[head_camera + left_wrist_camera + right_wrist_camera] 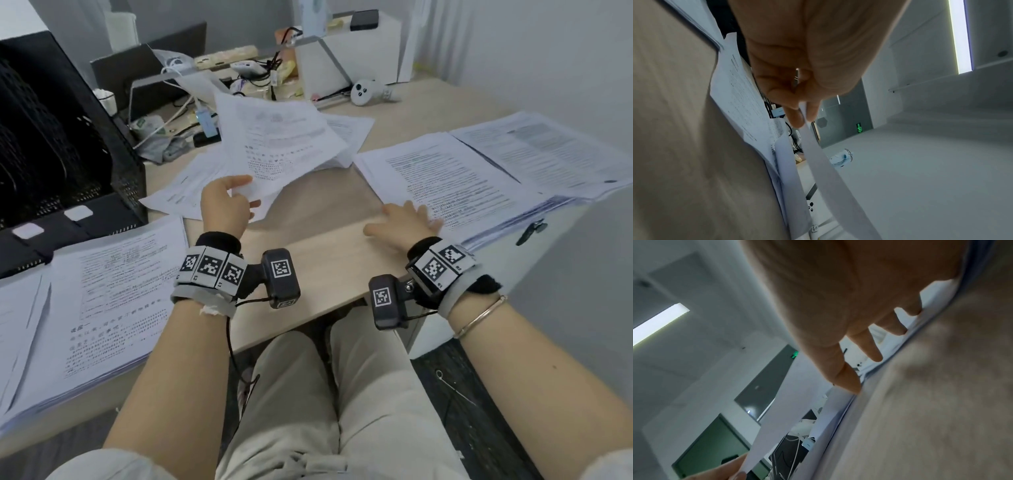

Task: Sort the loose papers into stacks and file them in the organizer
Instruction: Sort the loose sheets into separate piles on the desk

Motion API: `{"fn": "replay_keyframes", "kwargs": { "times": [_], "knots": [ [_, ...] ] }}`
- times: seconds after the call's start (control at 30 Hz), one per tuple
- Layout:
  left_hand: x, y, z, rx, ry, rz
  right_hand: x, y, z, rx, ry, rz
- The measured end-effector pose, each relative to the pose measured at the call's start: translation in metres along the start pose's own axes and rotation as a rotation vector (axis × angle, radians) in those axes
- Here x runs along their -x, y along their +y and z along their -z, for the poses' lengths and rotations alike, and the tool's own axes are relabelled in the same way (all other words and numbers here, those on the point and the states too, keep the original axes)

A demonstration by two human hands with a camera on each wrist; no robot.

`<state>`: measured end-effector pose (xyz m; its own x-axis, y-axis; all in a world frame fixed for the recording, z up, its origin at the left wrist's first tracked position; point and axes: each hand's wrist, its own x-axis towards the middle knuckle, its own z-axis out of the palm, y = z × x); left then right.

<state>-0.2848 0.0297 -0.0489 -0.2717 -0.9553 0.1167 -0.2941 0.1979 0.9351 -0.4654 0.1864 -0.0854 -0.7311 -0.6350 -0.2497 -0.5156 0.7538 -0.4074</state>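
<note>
I see my left hand (pixel 224 202) pinching a printed sheet (pixel 274 144) by its near corner, lifted above the loose pile; my right hand (pixel 406 219) lies spread (fingers flat) on the right stack (pixel 445 178)

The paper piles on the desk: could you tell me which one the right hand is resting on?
The right hand lies flat on the near corner of the stack just right of centre; the far-right stack, left stack and messy middle pile go untouched by it.
</note>
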Motion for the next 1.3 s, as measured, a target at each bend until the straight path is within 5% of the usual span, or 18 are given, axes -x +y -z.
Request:
{"fn": "replay_keyframes", "kwargs": {
  "times": [0.53, 0.7, 0.87, 1.1, 1.3],
  "knots": [
    [-0.006, 0.013, -0.019, 0.196, 0.061, -0.037, 0.003, -0.002, -0.001, -0.061, -0.013, -0.031],
    [0.006, 0.005, -0.021, 0.121, -0.004, -0.063, 0.007, -0.019, 0.002, -0.59, 0.197, 0.083],
    [0.019, -0.006, -0.012, 0.068, -0.046, -0.071, 0.003, -0.037, 0.004, -1.081, 0.186, 0.054],
    [0.03, -0.01, 0.031, 0.033, -0.077, -0.115, -0.004, -0.06, -0.002, -0.939, 0.313, 0.179],
    [0.043, -0.012, 0.066, -0.07, -0.271, -0.087, 0.002, -0.096, -0.01, -0.834, 0.255, 0.241]
  ]
}}
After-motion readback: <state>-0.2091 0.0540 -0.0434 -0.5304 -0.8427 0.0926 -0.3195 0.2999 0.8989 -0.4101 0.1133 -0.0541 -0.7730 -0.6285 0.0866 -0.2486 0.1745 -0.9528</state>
